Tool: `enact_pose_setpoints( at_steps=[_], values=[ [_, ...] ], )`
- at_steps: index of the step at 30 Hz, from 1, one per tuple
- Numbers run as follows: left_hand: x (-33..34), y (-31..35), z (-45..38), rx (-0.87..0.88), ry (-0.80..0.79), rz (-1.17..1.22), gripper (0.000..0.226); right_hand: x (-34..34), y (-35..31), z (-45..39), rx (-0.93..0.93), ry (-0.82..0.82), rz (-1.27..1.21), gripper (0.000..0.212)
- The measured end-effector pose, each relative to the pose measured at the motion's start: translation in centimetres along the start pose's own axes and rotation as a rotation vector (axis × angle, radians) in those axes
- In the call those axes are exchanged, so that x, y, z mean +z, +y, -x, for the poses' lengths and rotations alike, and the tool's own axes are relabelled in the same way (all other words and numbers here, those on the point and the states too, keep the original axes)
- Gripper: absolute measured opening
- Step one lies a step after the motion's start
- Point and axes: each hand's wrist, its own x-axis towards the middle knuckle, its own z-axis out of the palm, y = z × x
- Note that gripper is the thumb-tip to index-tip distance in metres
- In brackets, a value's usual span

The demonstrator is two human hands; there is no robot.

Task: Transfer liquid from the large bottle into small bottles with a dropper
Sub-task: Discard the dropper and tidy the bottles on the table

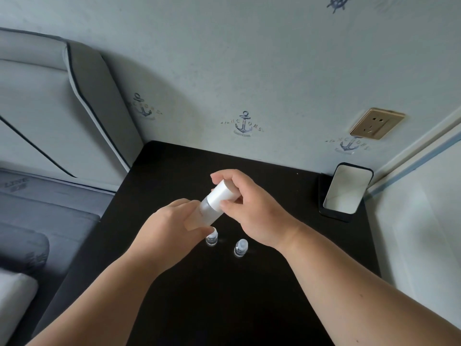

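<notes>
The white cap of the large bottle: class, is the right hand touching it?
Touching. The head view shows the right hand with its fingers and thumb curled round the white cap of the large bottle.

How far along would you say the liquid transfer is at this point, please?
Early. Nothing looks transferred yet: both small bottles stand on the black table with caps on. In hand: the left hand holds the large bottle tilted above the table, while the right hand grips its white cap, apparently to open it. Left: uncapping everything and the transfer itself. No dropper is visible.
</notes>
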Motion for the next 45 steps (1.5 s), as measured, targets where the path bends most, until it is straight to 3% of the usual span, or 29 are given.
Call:
enact_pose_setpoints(
  at_steps=[5,11,16,21,26,28,37,45],
  values=[
    [0.1,0.4,0.2,0.064,-0.007,-0.018,0.037,0.0,-0.6,-0.5,0.032,0.194,0.36,0.03],
    [0.2,0.4,-0.2,0.054,-0.002,0.002,0.036,-0.1,-0.5,0.0,-0.076,0.03,0.219,0.039],
    [0.4,0.1,-0.2,0.061,-0.009,-0.036,0.042,-0.1,-0.5,-0.3,0.013,0.11,0.381,0.034],
    [0.7,-0.1,-0.3,0.057,0.008,-0.012,0.038,-0.6,-0.1,-0.4,-0.042,0.043,0.36,0.041],
    [1.2,-1.4,-0.5,0.028,-0.004,0.014,0.041,-0.4,0.4,-0.8,-0.01,0.083,0.361,0.047],
    [1.4,-2.3,-0.8,-0.016,-0.008,0.021,0.042,-0.4,0.7,-0.9,0.027,0.097,0.276,0.051],
    [4.2,-6.1,-1.9,-0.306,-0.091,0.189,0.019,-0.5,5.1,0.5,0.386,0.275,0.153,0.029],
    [5.7,-7.2,-2.4,-0.356,-0.119,0.263,0.015,-0.4,7.3,1.6,0.501,0.32,0.082,0.026]
  ],
)
